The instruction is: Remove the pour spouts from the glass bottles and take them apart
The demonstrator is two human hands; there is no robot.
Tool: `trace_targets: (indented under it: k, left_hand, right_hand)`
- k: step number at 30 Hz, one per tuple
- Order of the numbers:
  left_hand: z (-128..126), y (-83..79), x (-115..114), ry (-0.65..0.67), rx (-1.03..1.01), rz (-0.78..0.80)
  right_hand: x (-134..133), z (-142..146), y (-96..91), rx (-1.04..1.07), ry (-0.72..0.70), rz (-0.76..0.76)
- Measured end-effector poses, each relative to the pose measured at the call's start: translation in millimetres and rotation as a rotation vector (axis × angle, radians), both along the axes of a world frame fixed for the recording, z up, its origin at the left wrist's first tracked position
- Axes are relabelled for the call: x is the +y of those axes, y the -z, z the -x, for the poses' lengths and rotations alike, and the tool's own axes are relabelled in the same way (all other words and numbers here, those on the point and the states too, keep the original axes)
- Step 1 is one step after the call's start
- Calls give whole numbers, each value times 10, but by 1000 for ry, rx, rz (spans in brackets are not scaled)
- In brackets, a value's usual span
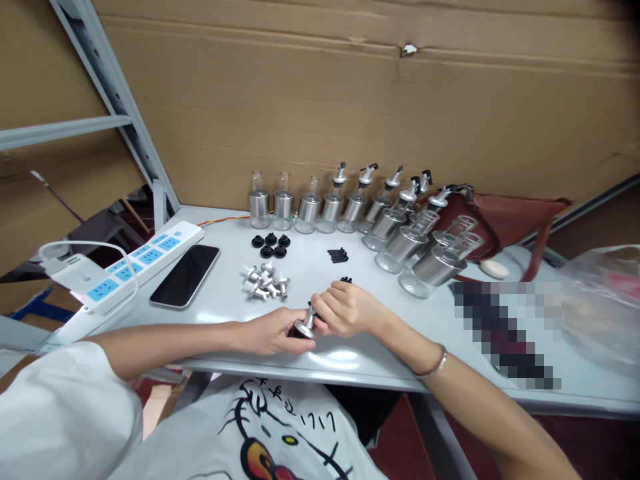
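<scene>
Just inside the table edge [300,373], 2 hands [275,331] [346,308] hold a pourer [306,327].

one phone [185,277]; left of it, one power strip [146,256]; right of it, five black stoppers [271,238], one brown bag [520,212], silver spouts [271,287] and bottles [355,209] too overlapped to count.

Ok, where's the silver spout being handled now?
In the head view, the silver spout is near the table's front edge, slightly left of centre, held between the left hand and right hand, nearer than the loose spouts.
</scene>
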State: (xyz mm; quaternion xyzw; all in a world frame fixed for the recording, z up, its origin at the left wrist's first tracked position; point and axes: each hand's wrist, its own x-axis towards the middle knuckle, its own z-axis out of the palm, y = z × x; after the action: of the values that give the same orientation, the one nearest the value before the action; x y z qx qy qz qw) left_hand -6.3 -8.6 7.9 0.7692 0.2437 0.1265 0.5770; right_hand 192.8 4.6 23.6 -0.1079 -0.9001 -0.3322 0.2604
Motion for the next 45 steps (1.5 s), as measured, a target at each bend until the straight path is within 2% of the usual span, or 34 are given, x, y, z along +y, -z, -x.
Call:
trace_targets:
  k: [17,24,26,29,31,33,39,42,45]
  left_hand:
    - [7,33,35,37,22,-41]
    - [7,49,45,26,44,-49]
    - [10,39,48,51,28,-60]
    - [24,18,51,182,-5,-186]
    - [33,2,47,201,-16,-204]
    - [37,-15,37,143,-15,-145]
    - [33,-49,12,0,-25,-98]
    - [35,-50,14,-12,-22,-100]
    - [39,-42,17,-2,-19,-101]
  right_hand:
    - [1,-2,10,-22,-11,-26]
    - [14,45,12,14,-35,27]
    - [5,39,-2,55,-56,73]
    - [-13,-37,-54,305,-110,275]
    - [-8,-128,-101,474,-136,385]
    - [28,-229,-144,542,-80,436]
    - [296,-475,-172,668,408,721]
    - [427,-601,-135,733,513,851]
    - [518,-723,-82,663,572,958]
